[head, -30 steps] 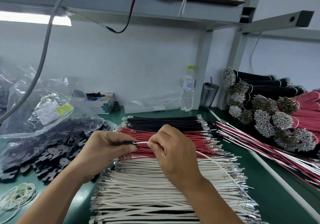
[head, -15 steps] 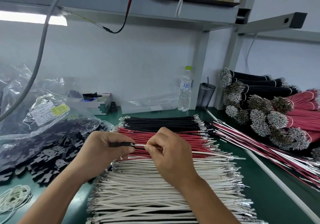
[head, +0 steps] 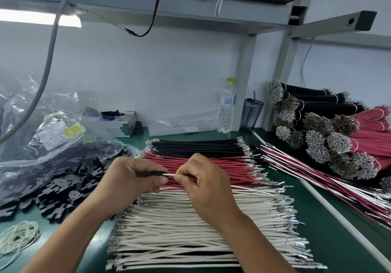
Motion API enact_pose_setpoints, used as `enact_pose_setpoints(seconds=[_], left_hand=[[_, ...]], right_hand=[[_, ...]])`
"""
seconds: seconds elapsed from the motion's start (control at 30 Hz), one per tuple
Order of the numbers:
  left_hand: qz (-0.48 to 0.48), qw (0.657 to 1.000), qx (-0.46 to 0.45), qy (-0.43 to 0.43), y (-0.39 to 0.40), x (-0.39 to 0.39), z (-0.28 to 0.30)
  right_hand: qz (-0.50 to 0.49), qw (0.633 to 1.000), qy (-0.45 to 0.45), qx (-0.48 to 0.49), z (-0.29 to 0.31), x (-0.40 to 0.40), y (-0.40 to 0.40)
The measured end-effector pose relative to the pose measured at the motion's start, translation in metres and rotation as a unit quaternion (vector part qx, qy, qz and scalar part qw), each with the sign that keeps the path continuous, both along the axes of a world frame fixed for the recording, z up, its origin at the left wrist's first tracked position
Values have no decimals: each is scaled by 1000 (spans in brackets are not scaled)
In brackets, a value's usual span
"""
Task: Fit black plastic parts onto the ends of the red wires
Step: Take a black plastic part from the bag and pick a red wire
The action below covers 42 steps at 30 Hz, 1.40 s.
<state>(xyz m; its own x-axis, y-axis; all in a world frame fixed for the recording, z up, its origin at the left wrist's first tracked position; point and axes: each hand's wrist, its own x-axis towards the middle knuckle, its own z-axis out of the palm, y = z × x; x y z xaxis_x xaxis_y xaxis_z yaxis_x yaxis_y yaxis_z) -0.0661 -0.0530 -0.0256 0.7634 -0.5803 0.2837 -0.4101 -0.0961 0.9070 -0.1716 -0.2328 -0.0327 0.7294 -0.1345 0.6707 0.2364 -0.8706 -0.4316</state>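
We are holding a small black plastic part (head: 150,173) in our left hand (head: 129,185), its fingers and thumb curled round it, and we are pinching a thin white wire (head: 168,174) between thumb and forefinger of our right hand (head: 206,185). The wire's long axis is running left to right, its end meeting the part's open end in the gap between the two hands — so the next push looks to us like a straight slide leftward. Both hands are hovering over the flat row of red wires (head: 213,168), which we are not yet touching. We are counting one part and one wire in hand; the red, black (head: 196,147) and white (head: 201,230) rows and the loose pile of black parts (head: 61,186) are too many to count.
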Motion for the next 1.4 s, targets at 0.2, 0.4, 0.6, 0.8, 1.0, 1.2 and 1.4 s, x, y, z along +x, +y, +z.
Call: enact_pose_setpoints(seconds=[0.2, 0.4, 0.6, 0.8, 1.0, 1.2, 1.4], left_hand=[[-1, 998, -51, 32, -5, -4, 4], [-35, 998, -48, 19, -2, -4, 3], [-12, 992, -119, 44, -6, -2, 1], [9, 976, -194, 95, 1, 9, 3], [31, 988, -144, 40, 18, 22, 6], [251, 961, 66, -98, 37, 50, -8], [237, 866, 368, -243, 46, 69, -20]], right_hand=[[15, 998, -15, 67, 3, 1, -2], [19, 999, -38, 15, 3, 4, 6], [-33, 995, -82, -50, 11, -1, -2], [-66, 989, -37, -128, 18, -9, -13], [-55, 975, -204, 68, 86, -10, -36], [-31, 823, -362, 437, 167, -34, -128], [-419, 902, 65, -80, 113, -55, -230]])
